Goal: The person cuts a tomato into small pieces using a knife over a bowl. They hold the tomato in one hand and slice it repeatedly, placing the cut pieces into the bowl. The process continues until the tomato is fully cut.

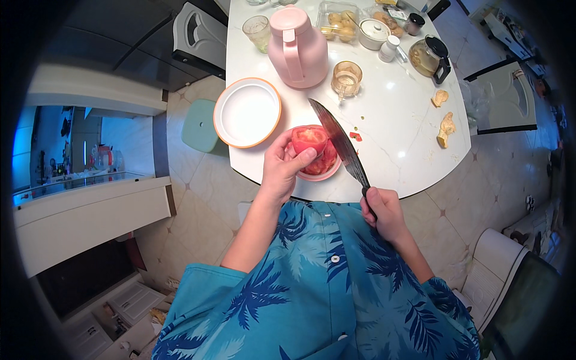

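My left hand (286, 166) grips a piece of cut tomato (310, 139), its cut face turned upward. Below it, a pink-rimmed bowl (320, 177) holds more cut tomato (325, 163); my hand hides part of this bowl. In my right hand (382, 209) is the black handle of a kitchen knife (339, 140). Its dark, wet-looking blade slants up and left, close beside the held tomato and over the bowl's right side. Small red tomato scraps (355, 136) lie on the white table right of the blade.
An orange-rimmed white dish (247, 113) sits left of the bowl. Behind stand a pink thermos jug (298, 54), a glass mug (346, 78), a tumbler (257, 33), a lidded white pot (374, 33) and a glass teapot (427, 56). Peel pieces (446, 130) lie near the right edge.
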Tool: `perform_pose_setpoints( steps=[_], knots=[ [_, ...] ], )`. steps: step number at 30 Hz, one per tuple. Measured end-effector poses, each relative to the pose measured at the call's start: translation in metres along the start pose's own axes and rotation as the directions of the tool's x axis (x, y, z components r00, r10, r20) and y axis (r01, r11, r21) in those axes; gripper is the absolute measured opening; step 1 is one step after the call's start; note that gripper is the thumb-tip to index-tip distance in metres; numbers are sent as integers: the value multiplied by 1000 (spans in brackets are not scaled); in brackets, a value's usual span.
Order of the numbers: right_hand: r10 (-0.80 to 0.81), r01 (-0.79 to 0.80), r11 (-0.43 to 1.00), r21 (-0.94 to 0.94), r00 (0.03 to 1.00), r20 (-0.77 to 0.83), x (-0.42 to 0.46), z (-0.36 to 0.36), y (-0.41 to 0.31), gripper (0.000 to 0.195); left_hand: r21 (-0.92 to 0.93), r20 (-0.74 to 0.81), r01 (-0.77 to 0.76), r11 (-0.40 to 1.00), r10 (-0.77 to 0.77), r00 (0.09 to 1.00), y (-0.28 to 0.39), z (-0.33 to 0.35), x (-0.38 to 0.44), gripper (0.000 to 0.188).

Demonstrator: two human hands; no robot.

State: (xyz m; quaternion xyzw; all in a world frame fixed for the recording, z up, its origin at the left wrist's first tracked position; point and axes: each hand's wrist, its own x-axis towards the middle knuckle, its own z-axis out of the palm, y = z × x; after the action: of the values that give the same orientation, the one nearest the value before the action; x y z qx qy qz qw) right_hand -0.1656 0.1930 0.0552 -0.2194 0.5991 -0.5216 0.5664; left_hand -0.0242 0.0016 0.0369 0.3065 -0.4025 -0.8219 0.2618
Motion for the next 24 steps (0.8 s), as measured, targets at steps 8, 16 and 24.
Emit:
perform_pose_setpoints(
  steps=[8,16,24],
  knots=[
    [-13,13,1000,3,999,46,-6,-1,-6,49,-22,-102,-63,998,60,993,-9,-3,3,51],
    [-4,4,1000,0,997,81,-6,-1,-1,50,-52,-219,-72,996,59,974,-12,8,-3,52],
    [-18,19,1000,-5,996,88,-8,2,0,51,36,-169,-190,981,194,966,-14,15,-8,48]
  ],
)
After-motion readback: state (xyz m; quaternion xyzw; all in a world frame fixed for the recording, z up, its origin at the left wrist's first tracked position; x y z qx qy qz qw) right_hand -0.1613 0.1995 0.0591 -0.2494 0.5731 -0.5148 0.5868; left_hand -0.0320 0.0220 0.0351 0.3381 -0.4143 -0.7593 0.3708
